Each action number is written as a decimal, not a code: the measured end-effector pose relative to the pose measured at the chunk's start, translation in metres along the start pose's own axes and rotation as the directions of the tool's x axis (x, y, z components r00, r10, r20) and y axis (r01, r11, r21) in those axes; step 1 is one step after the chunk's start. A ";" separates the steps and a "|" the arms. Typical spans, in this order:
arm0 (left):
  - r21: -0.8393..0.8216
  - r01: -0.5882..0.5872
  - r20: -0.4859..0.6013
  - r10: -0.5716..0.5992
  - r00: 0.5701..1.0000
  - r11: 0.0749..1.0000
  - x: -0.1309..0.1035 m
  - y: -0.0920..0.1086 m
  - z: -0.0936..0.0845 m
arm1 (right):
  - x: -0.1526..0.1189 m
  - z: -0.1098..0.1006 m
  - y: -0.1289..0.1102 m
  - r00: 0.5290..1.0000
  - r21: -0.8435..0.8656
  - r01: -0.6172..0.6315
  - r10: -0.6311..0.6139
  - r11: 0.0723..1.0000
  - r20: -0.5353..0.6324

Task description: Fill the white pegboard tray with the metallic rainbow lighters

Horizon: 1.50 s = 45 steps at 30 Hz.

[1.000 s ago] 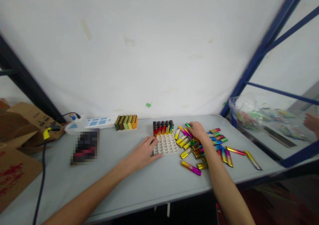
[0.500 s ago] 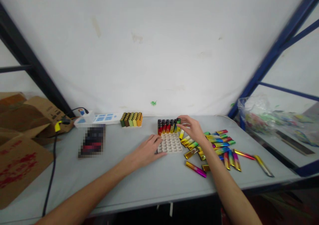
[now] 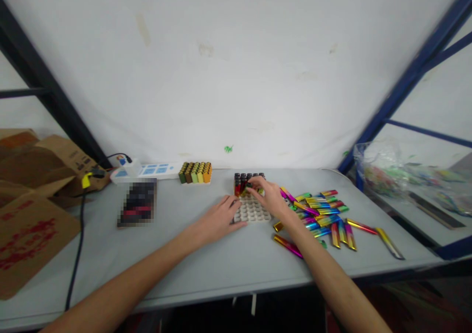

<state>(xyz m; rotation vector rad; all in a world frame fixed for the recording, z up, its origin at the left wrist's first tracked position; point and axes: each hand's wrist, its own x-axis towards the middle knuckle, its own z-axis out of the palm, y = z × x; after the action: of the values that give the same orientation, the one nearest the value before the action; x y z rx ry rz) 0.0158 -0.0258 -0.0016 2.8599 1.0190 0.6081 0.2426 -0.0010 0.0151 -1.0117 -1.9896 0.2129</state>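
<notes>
right hand over white tray — lighters upright, left hand bracing

Head view, forward-down over the table.

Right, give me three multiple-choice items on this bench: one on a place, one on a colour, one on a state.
1. Where does the left hand rest?
A. at the white tray's left edge
B. on the cardboard
C. on the power strip

2. What colour is the tray?
A. blue
B. white
C. black

3. How do the loose lighters at right lie?
A. upright in rows
B. boxed
C. flat and scattered

Answers: 1 A, fingers touch the tray's left side. 2 B, its cells look white. 3 C, they lie flat on the table at mixed angles.
</notes>
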 end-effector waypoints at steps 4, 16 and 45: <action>-0.019 -0.008 -0.003 0.008 1.000 1.000 0.000 0.001 -0.002 | 0.001 0.007 -0.004 1.000 0.011 0.010 -0.010 1.000 0.006; -0.020 0.016 0.028 -0.015 0.999 1.000 0.000 0.001 -0.004 | 0.003 -0.011 0.002 0.999 -0.114 0.054 -0.053 0.992 0.011; -0.047 -0.003 0.028 0.004 1.000 0.999 0.001 -0.006 0.000 | -0.026 -0.091 0.079 0.786 -0.513 -0.489 0.612 0.705 0.091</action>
<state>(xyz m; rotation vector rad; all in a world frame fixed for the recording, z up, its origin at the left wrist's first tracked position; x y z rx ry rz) 0.0127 -0.0205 -0.0018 2.8218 0.9829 0.5827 0.3652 0.0127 0.0152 -2.0003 -1.9424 0.2004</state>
